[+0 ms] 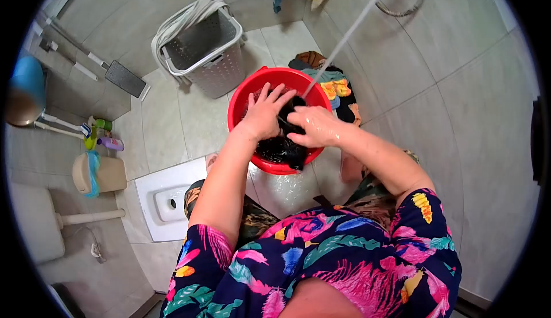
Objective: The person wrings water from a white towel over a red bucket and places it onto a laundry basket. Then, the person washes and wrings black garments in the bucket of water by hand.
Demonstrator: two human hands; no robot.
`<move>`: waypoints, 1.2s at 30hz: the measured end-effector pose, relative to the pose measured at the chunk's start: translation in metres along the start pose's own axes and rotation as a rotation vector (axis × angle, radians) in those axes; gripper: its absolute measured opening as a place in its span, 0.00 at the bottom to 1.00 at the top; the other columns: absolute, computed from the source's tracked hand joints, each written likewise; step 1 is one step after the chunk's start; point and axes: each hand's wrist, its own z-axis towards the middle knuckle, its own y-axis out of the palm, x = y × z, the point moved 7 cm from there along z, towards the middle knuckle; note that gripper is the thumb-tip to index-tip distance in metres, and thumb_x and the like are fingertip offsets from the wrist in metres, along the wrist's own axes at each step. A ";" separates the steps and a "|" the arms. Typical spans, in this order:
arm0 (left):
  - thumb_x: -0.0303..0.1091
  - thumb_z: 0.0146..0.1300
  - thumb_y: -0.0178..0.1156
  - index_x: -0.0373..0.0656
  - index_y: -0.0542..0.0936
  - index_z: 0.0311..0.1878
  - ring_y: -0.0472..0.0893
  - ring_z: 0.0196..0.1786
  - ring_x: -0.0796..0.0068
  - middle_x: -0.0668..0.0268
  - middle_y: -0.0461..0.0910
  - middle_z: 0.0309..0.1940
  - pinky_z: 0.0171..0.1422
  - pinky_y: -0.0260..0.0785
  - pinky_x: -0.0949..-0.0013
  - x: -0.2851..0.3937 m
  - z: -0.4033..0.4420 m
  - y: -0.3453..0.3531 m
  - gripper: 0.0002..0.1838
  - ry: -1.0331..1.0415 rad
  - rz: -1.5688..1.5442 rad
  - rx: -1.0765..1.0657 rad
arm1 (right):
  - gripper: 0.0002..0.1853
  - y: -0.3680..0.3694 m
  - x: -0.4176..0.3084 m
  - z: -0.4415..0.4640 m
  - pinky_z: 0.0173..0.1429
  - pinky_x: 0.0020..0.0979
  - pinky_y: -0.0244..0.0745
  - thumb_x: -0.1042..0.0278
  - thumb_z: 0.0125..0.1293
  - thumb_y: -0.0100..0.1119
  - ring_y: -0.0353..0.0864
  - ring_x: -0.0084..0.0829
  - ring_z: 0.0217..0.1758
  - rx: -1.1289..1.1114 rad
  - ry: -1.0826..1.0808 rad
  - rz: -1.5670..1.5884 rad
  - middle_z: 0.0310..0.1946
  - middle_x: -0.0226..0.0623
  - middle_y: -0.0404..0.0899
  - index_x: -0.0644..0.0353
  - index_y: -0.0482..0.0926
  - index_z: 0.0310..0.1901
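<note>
A red plastic basin (pixel 234 101) stands on the tiled floor in front of me, with water and a wet black garment (pixel 282 150) in it. My left hand (pixel 265 115) lies over the garment on the left side, its fingers stretched and spread. On the right, my right hand (pixel 317 126) is wet, with curled fingers and thumb around a fold of the black cloth. What lies under both palms is hidden. A pale straight stream of water (pixel 351 34) runs down from the upper right into the basin near my right hand.
A grey laundry basket (pixel 217 68) with cloth over its rim stands behind the basin. A clothes pile (pixel 338 88) lies right of it. At left are a squat toilet (pixel 158 203), a beige bin (pixel 112 172) and a purple bottle (pixel 111 143). A hose (pixel 402 13) hangs on the wall.
</note>
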 end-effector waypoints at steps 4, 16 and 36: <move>0.36 0.48 0.69 0.46 0.73 0.60 0.76 0.58 0.55 0.54 0.78 0.52 0.68 0.60 0.47 -0.047 0.013 0.048 0.32 -0.229 -0.197 -0.186 | 0.22 0.032 0.058 -0.001 0.51 0.44 0.73 0.54 0.56 0.65 0.77 0.50 0.46 0.060 -0.056 0.267 0.38 0.48 0.76 0.62 0.77 0.46; 0.33 0.59 0.60 0.73 0.51 0.73 0.58 0.70 0.37 0.54 0.47 0.75 0.66 0.63 0.43 -0.049 0.020 0.161 0.43 -0.633 -0.015 -0.330 | 0.44 0.170 0.161 0.021 0.77 0.38 0.48 0.61 0.61 0.53 0.44 0.52 0.77 -0.197 0.543 0.456 0.73 0.61 0.40 0.69 0.40 0.72; 0.24 0.61 0.58 0.40 0.79 0.54 0.81 0.44 0.66 0.59 0.83 0.41 0.52 0.71 0.66 -0.115 0.011 0.162 0.17 -0.757 -0.824 0.147 | 0.37 0.179 0.116 -0.010 0.53 0.55 0.76 0.42 0.71 0.44 0.72 0.55 0.60 -0.423 0.977 1.538 0.65 0.56 0.59 0.59 0.50 0.71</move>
